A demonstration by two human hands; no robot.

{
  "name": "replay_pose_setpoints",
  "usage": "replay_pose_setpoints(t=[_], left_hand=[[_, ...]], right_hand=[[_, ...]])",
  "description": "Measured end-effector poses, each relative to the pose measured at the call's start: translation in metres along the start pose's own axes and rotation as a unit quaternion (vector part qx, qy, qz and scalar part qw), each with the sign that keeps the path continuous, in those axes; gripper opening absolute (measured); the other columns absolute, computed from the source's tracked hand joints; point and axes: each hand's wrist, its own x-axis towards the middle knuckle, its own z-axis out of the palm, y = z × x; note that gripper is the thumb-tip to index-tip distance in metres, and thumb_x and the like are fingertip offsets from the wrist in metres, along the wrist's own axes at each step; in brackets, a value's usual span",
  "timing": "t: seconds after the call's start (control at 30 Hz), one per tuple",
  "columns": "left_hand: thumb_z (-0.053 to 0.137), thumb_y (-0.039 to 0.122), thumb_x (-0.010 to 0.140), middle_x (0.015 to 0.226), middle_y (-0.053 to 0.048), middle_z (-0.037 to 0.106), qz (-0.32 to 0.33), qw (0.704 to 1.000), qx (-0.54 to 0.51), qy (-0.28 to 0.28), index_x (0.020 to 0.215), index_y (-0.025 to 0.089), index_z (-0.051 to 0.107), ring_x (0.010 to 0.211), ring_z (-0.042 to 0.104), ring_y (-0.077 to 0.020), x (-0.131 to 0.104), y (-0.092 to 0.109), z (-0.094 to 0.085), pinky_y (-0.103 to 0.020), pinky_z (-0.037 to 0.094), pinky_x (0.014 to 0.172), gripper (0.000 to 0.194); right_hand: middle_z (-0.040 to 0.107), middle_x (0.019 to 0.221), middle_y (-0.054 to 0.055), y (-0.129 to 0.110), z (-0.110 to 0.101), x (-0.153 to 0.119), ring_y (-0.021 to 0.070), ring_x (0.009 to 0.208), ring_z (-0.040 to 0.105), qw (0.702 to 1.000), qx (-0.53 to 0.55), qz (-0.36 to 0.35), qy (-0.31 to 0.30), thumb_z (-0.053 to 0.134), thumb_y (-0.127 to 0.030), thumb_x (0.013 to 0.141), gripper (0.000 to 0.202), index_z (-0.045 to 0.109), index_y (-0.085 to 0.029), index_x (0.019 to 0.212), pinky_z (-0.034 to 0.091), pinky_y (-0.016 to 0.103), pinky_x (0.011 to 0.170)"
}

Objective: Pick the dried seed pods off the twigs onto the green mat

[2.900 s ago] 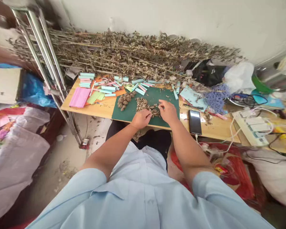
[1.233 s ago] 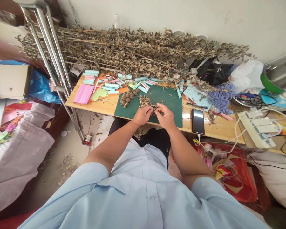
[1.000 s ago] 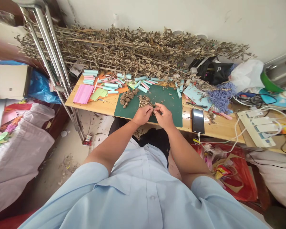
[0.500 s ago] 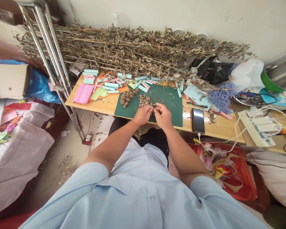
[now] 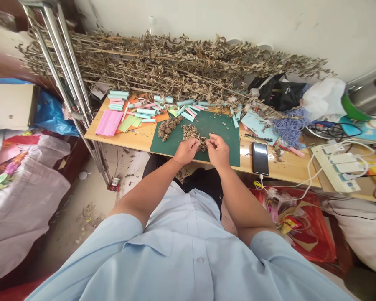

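Note:
Both my hands work close together over the near edge of a green cutting mat (image 5: pixel 227 138). My left hand (image 5: pixel 187 151) is closed, thumb against the fingers, on a piece of dried leaf. A pinch of my right hand (image 5: pixel 218 150) grips the other side of the dried leaf (image 5: pixel 202 144), its fingertips just apart from the left ones. Right behind them lies a small pile of crumbled leaf bits (image 5: pixel 189 131). To its left sits a heap of brown rolled balls (image 5: pixel 168 127), seemingly of the same dried plant.
Dried leafy stalks (image 5: pixel 175 62) lie along the wall. Blue and pink paper rolls (image 5: pixel 147 112) and pink paper sheets (image 5: pixel 109 123) cover the back left. A phone (image 5: pixel 260 159) and a power strip (image 5: pixel 335 169) lie at right. Metal crutches (image 5: pixel 62 62) lean at the left.
My right hand has moved slightly right, away from the left hand. More dried leaf now shows between them. The left hand has barely moved.

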Motion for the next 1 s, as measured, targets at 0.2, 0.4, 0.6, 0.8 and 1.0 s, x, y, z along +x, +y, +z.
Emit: replay_pose_setpoints(t=[0.2,0.4,0.6,0.8,1.0], left_hand=[[0.041,0.038,0.103,0.089,-0.008,0.072,0.100,0.987,0.059,-0.115,0.091,0.020,0.069,0.087,0.066,-0.0177,-0.006,-0.001,-0.002,-0.031,0.050,0.084,0.035],[0.048,0.051,0.098,0.080,-0.009,0.070,0.200,0.951,0.072,-0.225,0.090,0.026,0.075,0.078,0.067,-0.0190,-0.008,-0.007,-0.003,-0.031,0.052,0.078,0.038],[0.050,0.060,0.096,0.074,-0.010,0.067,0.211,0.942,0.085,-0.248,0.080,0.024,0.074,0.077,0.066,-0.0209,-0.006,-0.003,-0.007,-0.033,0.050,0.075,0.046],[0.039,0.049,0.102,0.076,-0.010,0.067,0.167,0.963,0.110,-0.183,0.072,0.021,0.067,0.077,0.065,-0.0193,-0.007,0.002,-0.007,-0.032,0.050,0.077,0.050],[0.043,0.042,0.103,0.075,-0.009,0.069,0.157,0.973,0.109,-0.128,0.070,0.020,0.065,0.076,0.065,-0.0185,-0.007,0.000,-0.002,-0.032,0.050,0.076,0.045]], right_hand=[[0.078,0.105,0.007,0.004,-0.005,0.004,0.0214,0.089,0.073,1.000,-0.015,0.005,-0.011,0.061,-0.033,0.088,0.038,0.066,-0.021,0.124,0.057,0.041,0.089],[0.079,0.103,0.009,0.011,-0.013,0.006,0.0222,0.090,0.074,0.999,-0.028,0.011,0.020,0.060,-0.034,0.089,0.034,0.068,-0.020,0.119,0.058,0.041,0.089],[0.078,0.105,0.008,0.012,-0.017,0.009,0.0228,0.094,0.073,0.999,-0.040,0.006,-0.001,0.060,-0.034,0.091,0.034,0.069,-0.022,0.121,0.057,0.042,0.092],[0.078,0.103,0.006,0.008,-0.021,0.017,0.0261,0.103,0.069,0.988,-0.115,-0.086,-0.057,0.061,-0.026,0.090,0.031,0.071,-0.025,0.120,0.053,0.047,0.098],[0.079,0.099,0.003,0.007,-0.026,0.018,0.0263,0.095,0.068,0.983,-0.137,-0.093,-0.085,0.065,-0.017,0.084,0.038,0.071,-0.025,0.120,0.054,0.048,0.095]])
